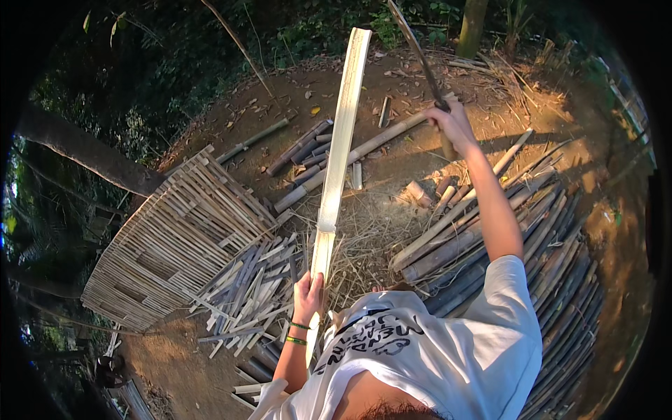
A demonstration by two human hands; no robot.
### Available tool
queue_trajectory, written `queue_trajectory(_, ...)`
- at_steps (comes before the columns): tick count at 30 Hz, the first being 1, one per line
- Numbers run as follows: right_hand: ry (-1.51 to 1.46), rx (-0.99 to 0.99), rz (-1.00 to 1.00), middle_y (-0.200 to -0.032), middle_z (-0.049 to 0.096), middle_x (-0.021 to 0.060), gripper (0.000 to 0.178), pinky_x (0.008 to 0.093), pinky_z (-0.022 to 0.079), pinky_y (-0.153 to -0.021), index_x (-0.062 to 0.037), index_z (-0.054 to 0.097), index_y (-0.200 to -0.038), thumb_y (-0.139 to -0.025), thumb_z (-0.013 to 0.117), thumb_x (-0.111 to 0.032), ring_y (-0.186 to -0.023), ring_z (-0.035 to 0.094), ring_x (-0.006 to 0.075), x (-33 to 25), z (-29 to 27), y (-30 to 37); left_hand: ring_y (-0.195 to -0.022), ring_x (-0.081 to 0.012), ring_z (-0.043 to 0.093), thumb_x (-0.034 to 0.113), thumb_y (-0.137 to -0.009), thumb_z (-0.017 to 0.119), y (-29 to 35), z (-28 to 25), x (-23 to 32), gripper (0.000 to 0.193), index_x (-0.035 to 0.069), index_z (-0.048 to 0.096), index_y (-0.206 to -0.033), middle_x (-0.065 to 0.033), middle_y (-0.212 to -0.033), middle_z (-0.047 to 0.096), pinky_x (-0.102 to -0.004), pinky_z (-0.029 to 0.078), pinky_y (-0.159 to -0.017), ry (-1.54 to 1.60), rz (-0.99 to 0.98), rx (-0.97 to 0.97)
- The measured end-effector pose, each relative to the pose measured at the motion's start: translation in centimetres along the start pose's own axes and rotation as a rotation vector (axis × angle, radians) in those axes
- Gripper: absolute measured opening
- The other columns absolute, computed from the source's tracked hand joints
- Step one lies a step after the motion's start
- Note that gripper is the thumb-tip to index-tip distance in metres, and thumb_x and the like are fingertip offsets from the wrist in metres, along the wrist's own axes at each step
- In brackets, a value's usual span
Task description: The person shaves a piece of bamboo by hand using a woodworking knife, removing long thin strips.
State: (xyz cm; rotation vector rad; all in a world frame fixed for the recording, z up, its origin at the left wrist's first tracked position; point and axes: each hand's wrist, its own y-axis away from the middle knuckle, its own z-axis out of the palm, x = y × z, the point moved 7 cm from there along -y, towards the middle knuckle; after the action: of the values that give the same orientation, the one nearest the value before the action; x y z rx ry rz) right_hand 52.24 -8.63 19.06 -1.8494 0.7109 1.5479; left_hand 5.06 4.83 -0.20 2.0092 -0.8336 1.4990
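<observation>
The person's left hand [306, 294] is clamping on a long split bamboo strip [343, 133], the fingers closing around it toward the near end. The strip is stretching up and away over the dirt ground [238, 133], its pale, hollowed inner face showing and a node ridge crossing it just beyond the hand; its near end is running down in front of the white T-shirt [448, 343]. Banded bracelets [297, 341] are circling the left wrist.

The right hand [451, 122] is wrapping tightly around the handle of a machete [418, 56] — raised to the right of the strip and well apart from it, the dark blade pointing toward the ground's far edge.

Behind the strip, a bamboo pole [385, 138] is lying aslant on the ground, with short dark bamboo pieces [302, 148] resting beside it. Toward the ground's left edge a bamboo slat panel [175, 252] is sitting at a slant, and a heap of loose bamboo slats [255, 283] is spreading by its near right corner. Dry shavings [367, 245] are covering the middle of the ground — and a large stack of bamboo poles [567, 280] is filling the right side.
</observation>
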Motion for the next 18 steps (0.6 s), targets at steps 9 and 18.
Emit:
queue_trajectory(9, -0.974, -0.195, 0.161, -0.108, 0.071, 0.0217, 0.013, 0.0288, 0.05, -0.055, -0.0019, 0.057, -0.089, -0.087, 0.059, -0.014, -0.056, 0.056, 0.0129, 7.7, 12.9, 5.5, -0.082, -0.0042, 0.049, 0.028, -0.104, 0.052, -0.7, 3.9, -3.1, 0.032, -0.001, 0.063, -0.108, 0.0035, -0.09, 0.062, -0.0225, 0.042, -0.074, 0.16, -0.127, -0.115)
queue_trajectory(18, -1.13, -0.187, 0.316, -0.072, 0.06, 0.0077, 0.015, 0.0341, 0.047, -0.049, -0.0019, 0.063, -0.083, -0.081, 0.068, -0.016, -0.051, 0.058, 0.0177, 8.3, 18.7, 4.9, -0.125, -0.0237, 0.053, 0.052, -0.095, 0.046, -4.9, -1.8, 1.7, 0.071, 0.006, 0.039, -0.149, -0.0103, -0.127, 0.059, -0.0409, 0.039, -0.106, 0.192, -0.123, -0.058)
